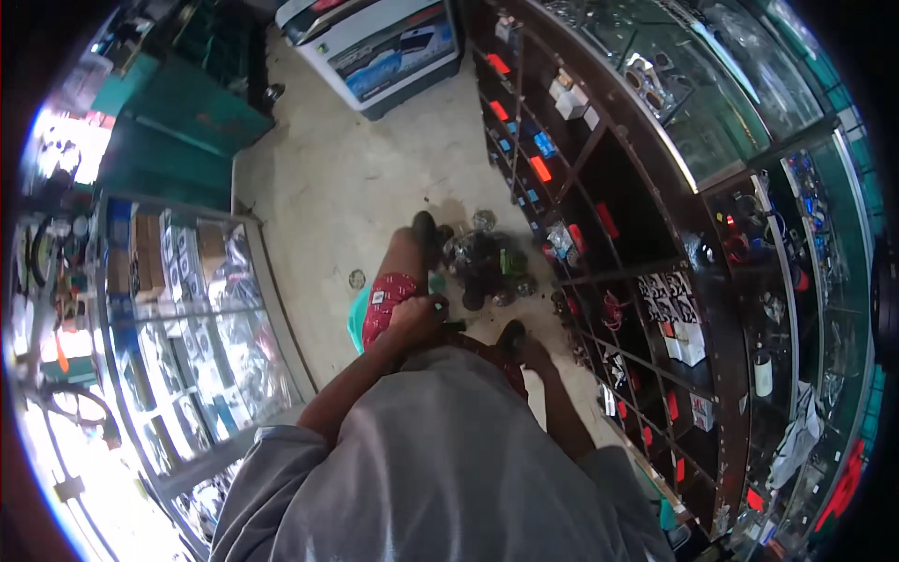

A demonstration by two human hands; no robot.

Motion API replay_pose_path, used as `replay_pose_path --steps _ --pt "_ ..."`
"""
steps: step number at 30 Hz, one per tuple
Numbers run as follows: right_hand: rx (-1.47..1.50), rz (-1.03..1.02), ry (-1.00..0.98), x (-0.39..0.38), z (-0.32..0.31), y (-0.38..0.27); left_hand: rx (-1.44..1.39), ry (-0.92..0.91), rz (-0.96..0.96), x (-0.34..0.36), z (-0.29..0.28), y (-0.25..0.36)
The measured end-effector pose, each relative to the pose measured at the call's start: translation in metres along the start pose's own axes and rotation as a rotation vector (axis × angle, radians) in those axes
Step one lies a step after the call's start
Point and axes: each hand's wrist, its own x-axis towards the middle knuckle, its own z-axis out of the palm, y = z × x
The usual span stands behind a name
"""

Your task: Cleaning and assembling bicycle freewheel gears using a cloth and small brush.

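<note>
My left hand (419, 320) rests by the red patterned shorts (386, 292) on my left thigh. Its fingers are curled, and a small dark thing with a pale spot shows at them; I cannot make out its kind. My right hand (536, 358) hangs low beside my right leg, close to a dark shoe (512, 335); its fingers are too dark to read. On the floor ahead, between my left foot and the shelving, lies a heap of dark and clear-wrapped items (478, 265), with a green piece (508, 262) among them.
Dark wooden shelving (613, 178) with small boxes and red tags runs along the right, beside glass cases. A glass display cabinet (192, 318) stands at the left. A large white-and-grey cooler box (375, 56) sits at the far end. Something teal (357, 317), perhaps a stool, shows under my left thigh.
</note>
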Motion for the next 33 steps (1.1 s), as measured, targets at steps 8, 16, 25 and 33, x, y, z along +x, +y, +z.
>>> replay_pose_path --steps 8,16,25,33 --pt "0.794 0.568 0.182 0.03 0.064 0.045 0.376 -0.295 1.076 0.207 -0.006 -0.11" --pt "0.974 0.483 0.297 0.221 0.101 -0.059 0.741 -0.774 0.441 0.421 -0.02 -0.238" --pt "0.124 0.471 0.176 0.505 0.131 -0.003 0.314 -0.649 0.333 0.548 0.192 -0.297" --pt "-0.04 0.515 0.526 0.594 0.213 0.135 0.237 -0.506 0.666 0.585 0.195 -0.139"
